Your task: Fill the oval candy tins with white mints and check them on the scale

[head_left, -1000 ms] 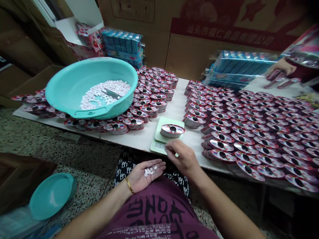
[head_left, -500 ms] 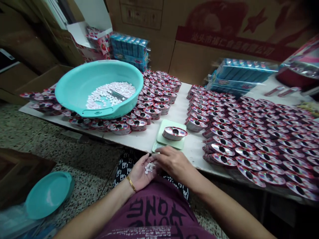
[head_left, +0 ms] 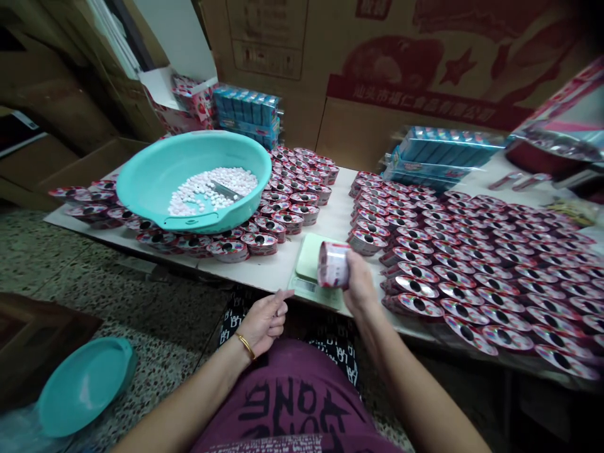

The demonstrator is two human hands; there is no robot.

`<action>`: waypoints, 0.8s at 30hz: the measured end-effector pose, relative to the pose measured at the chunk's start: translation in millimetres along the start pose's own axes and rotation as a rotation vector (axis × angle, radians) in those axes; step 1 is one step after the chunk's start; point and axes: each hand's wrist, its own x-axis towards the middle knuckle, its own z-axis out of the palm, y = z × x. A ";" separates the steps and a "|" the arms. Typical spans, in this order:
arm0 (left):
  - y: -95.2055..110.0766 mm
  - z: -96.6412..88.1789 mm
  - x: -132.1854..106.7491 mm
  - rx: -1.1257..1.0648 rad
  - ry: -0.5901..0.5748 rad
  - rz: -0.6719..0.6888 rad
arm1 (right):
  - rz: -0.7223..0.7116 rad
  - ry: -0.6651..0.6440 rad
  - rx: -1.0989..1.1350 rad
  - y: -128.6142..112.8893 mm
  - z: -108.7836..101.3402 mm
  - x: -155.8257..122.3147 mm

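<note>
My right hand (head_left: 359, 288) grips a small shiny red-and-silver container (head_left: 333, 264), tipped on its side just above the pale green scale (head_left: 311, 259) at the table's front edge. My left hand (head_left: 264, 321) hovers over my lap below the table edge. It is cupped with the fingers curled in, and the palm's contents are hidden. A teal basin (head_left: 151, 182) with white and pink candies (head_left: 207, 189) and a metal scoop (head_left: 226, 189) rests on stacked containers at the left.
Several rows of the same containers cover the table right (head_left: 472, 251) and left (head_left: 292, 189) of the scale. Blue box packs (head_left: 438, 154) and cardboard cartons (head_left: 406, 82) stand behind. A teal lid (head_left: 80, 384) lies on the speckled floor at the lower left.
My right hand left the candies in my left palm and lifted the container off the scale, tipping it sideways. My left hand curled closed over the candies. Another person's hand at the far right is gone.
</note>
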 end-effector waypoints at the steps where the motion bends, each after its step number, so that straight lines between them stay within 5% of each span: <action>1: 2.7 3.1 0.9 0.041 0.002 0.032 | 0.072 -0.011 0.073 6.0 5.7 -11.9; 6: 14.1 23.0 5.1 0.292 0.019 0.196 | 0.152 -0.106 0.176 20.6 30.4 -51.5; 13: 24.4 42.0 4.4 0.441 0.103 0.240 | 0.209 -0.041 0.369 13.6 32.6 -55.5; 19: 22.0 23.4 9.9 0.262 0.028 0.172 | 0.430 0.037 0.565 13.4 36.0 -47.6; 24: 5.4 15.9 19.8 -0.023 -0.024 0.062 | 0.342 0.073 0.428 3.7 29.1 -36.2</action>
